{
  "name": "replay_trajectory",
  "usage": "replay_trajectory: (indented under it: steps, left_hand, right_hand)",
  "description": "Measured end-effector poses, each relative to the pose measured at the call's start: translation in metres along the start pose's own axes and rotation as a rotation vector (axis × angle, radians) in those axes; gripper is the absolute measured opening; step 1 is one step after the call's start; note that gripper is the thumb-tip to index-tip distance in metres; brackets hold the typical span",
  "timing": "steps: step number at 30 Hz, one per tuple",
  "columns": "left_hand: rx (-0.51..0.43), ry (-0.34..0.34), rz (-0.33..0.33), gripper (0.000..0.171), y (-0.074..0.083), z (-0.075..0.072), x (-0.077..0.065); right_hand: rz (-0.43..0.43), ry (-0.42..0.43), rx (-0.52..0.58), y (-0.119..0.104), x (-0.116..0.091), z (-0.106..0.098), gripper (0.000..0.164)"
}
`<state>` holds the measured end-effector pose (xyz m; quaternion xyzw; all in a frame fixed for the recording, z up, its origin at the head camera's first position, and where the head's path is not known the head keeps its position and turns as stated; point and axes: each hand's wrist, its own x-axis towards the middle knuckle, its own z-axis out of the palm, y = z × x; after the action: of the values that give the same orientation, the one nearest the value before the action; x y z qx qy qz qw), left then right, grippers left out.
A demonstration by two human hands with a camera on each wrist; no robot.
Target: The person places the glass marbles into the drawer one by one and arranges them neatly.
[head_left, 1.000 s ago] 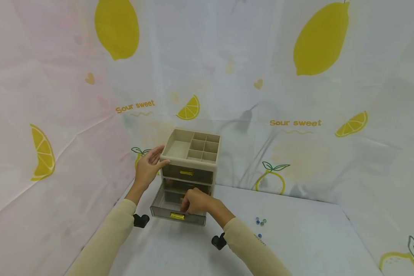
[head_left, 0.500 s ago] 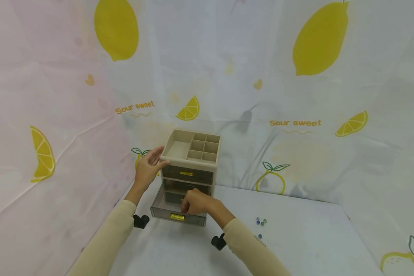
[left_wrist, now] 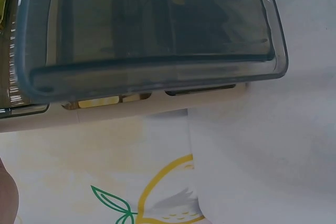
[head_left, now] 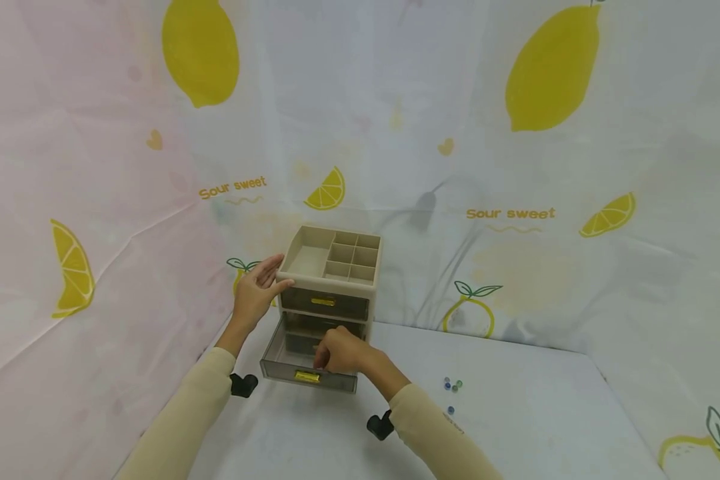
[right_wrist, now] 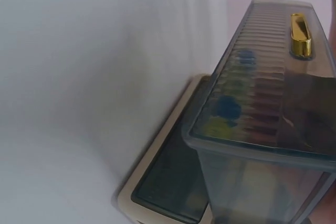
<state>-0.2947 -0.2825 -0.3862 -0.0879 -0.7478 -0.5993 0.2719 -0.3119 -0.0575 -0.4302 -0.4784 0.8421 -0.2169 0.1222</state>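
Note:
A beige desktop organizer (head_left: pixel 330 283), topped by divided compartments, stands in the middle of the head view. One of its smoky clear drawers (head_left: pixel 276 371), with a gold handle (head_left: pixel 307 377), is pulled out. My left hand (head_left: pixel 252 298) rests on the organizer's upper left corner, fingers along the side and thumb on the front edge. My right hand (head_left: pixel 342 351) is over the open drawer, fingers bent down at its front wall. The fingertips are partly hidden, so I cannot tell what they hold. Blurred blue and yellow-green spots (right_wrist: pixel 228 107) show on the drawer in the right wrist view.
Several small glass marbles (head_left: pixel 448 385) lie on the white tabletop (head_left: pixel 534 407), right of the organizer. Another drawer (head_left: pixel 351 307) above the open one is closed. A lemon-print cloth (head_left: pixel 408 133) hangs behind and at both sides.
The head view has shifted very slightly. Both hands, the organizer and its open drawer hold practically the same positions.

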Motion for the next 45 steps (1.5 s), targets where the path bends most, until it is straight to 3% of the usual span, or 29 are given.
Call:
replay_trajectory:
  steps: [10,19,28,37,45]
  left_hand:
    - [0.017,0.002,0.0,0.064,-0.001,0.001,0.0]
    - [0.019,0.007,-0.001,0.065,0.0,0.0,-0.001]
    - [0.022,0.004,0.01,0.064,0.001,0.0,-0.001]
    - [0.034,0.01,0.005,0.063,0.0,0.001,-0.002]
    - [0.062,0.012,0.01,0.063,0.004,0.0,-0.002]
  right_hand:
    - [-0.15,0.232,0.038,0.008,-0.012,0.0,0.016]
    - [-0.218,0.427,0.1,0.019,-0.034,-0.012,0.012]
    - [-0.269,0.628,0.055,0.04,-0.062,-0.024,0.017]
    - [-0.168,0.743,0.04,0.075,-0.093,-0.03,0.018]
    - [-0.033,0.803,-0.104,0.119,-0.124,-0.015,0.021]
